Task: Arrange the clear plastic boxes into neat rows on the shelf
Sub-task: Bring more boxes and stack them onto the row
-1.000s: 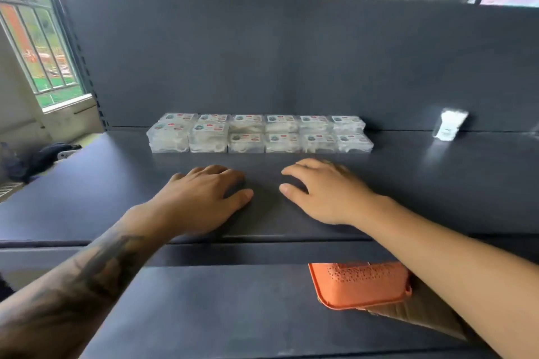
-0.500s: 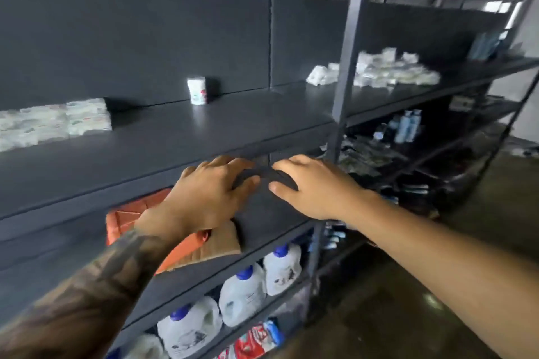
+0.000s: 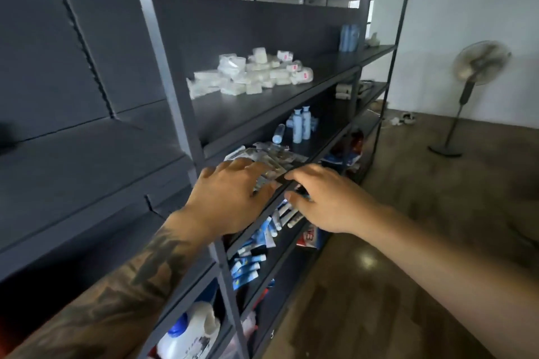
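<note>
Hands are hovering side by side, close but not touching, in front of the dark grey metal shelving unit (image 3: 175, 73). Your left hand (image 3: 230, 198), on the tattooed forearm, is reaching palm down with fingers spread and loosely straight, gripping nothing. Your right hand (image 3: 326, 201) is doing the same just beside it, fingers relaxed and empty, over a shelf edge. Beneath them, blue-and-white tubes (image 3: 253, 253) are lying scattered on a lower shelf, and a white jug with a blue cap (image 3: 189, 335) is sitting lower still. Farther back, pale blue bottles (image 3: 302, 124) are standing upright. Above those, the clear plastic boxes (image 3: 253, 74) are lying in a loose, unsorted heap on the upper shelf (image 3: 335, 67). Well beyond, a grey pedestal fan (image 3: 478, 64) is standing by the white wall.
</note>
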`<move>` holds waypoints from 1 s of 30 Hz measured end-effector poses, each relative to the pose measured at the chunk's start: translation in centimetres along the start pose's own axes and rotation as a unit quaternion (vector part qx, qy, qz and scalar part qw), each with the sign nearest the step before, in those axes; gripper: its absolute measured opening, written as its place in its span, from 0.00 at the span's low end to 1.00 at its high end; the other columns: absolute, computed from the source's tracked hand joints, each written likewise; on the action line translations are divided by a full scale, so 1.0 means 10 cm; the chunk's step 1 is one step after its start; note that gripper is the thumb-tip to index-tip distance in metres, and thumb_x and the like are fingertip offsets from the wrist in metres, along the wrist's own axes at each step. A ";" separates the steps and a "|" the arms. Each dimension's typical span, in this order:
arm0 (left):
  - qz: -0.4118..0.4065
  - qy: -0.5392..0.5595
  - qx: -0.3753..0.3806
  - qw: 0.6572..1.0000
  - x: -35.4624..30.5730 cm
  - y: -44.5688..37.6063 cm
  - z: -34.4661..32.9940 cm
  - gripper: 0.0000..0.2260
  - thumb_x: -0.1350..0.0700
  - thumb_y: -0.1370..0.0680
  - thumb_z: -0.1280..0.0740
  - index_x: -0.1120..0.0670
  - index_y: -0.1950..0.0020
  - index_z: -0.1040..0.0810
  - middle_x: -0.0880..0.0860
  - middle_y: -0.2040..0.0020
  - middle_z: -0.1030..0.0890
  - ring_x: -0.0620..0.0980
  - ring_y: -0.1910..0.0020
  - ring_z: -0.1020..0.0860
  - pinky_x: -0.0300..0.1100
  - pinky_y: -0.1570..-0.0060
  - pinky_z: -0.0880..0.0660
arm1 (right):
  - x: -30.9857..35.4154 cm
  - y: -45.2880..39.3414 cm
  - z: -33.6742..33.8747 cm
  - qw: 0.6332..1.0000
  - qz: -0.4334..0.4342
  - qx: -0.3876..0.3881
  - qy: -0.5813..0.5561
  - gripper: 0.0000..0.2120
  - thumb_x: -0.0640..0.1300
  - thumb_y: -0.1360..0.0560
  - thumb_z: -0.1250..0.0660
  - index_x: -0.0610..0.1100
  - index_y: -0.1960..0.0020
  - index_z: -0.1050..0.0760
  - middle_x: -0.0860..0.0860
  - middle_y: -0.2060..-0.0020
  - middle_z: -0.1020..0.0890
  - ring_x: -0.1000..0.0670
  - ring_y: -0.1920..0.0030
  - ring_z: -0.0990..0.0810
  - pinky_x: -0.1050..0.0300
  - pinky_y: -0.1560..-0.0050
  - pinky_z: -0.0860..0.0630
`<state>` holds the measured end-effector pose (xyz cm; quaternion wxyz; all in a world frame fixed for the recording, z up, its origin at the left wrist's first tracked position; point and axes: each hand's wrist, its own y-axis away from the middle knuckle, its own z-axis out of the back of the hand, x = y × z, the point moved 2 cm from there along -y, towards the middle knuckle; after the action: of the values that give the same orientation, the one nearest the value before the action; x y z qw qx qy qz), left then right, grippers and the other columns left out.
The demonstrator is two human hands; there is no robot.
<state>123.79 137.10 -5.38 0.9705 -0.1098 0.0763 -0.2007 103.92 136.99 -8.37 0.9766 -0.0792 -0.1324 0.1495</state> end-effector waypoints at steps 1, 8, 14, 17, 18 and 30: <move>-0.002 0.003 -0.003 1.000 0.01 -0.23 -0.06 0.22 0.35 0.17 0.47 0.38 0.26 0.32 0.43 0.25 0.29 0.52 0.26 0.31 0.57 0.31 0.34 | -0.14 -0.16 0.03 1.000 -0.004 -0.001 0.011 0.21 0.61 0.17 0.41 0.53 0.29 0.30 0.50 0.32 0.27 0.44 0.33 0.26 0.41 0.38 0.25; 0.045 0.016 -0.029 0.998 0.42 -1.69 -0.20 0.20 0.37 0.18 0.44 0.40 0.28 0.28 0.46 0.29 0.25 0.55 0.31 0.27 0.55 0.32 0.33 | -0.80 -1.67 0.28 0.994 0.011 0.018 0.104 0.23 0.61 0.17 0.42 0.52 0.26 0.33 0.48 0.30 0.28 0.41 0.33 0.26 0.40 0.38 0.24; 0.102 -0.022 0.009 0.994 0.76 -2.59 -0.16 0.21 0.36 0.18 0.46 0.42 0.28 0.29 0.52 0.30 0.25 0.58 0.30 0.28 0.58 0.32 0.35 | -1.13 -2.65 0.32 0.997 0.017 -0.010 0.079 0.24 0.60 0.17 0.41 0.51 0.25 0.32 0.48 0.30 0.27 0.43 0.33 0.25 0.42 0.39 0.23; 0.145 -0.030 0.019 0.989 0.88 -2.88 -0.14 0.22 0.35 0.19 0.46 0.44 0.31 0.28 0.54 0.33 0.24 0.60 0.33 0.26 0.61 0.34 0.33 | -1.22 -3.01 0.32 0.997 0.031 -0.018 0.066 0.24 0.60 0.17 0.40 0.52 0.25 0.32 0.49 0.29 0.27 0.44 0.33 0.24 0.43 0.38 0.23; 0.155 -0.022 0.022 0.987 0.90 -2.96 -0.15 0.22 0.35 0.19 0.46 0.43 0.30 0.28 0.54 0.33 0.24 0.60 0.33 0.26 0.61 0.34 0.33 | -1.24 -3.14 0.32 0.997 0.036 -0.020 0.064 0.24 0.60 0.17 0.40 0.51 0.25 0.32 0.49 0.30 0.27 0.44 0.35 0.24 0.44 0.39 0.23; 0.246 0.002 0.024 0.969 1.19 -3.55 -0.31 0.26 0.32 0.19 0.45 0.43 0.25 0.32 0.52 0.28 0.28 0.58 0.29 0.30 0.60 0.31 0.37 | -1.50 -4.60 0.24 0.990 0.129 -0.046 0.045 0.22 0.61 0.19 0.41 0.55 0.28 0.30 0.50 0.31 0.26 0.43 0.33 0.25 0.41 0.36 0.25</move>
<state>120.74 99.94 -0.92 0.9923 -0.0638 0.0977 0.0423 101.88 89.24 -0.72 0.9494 -0.1474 -0.0841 0.2643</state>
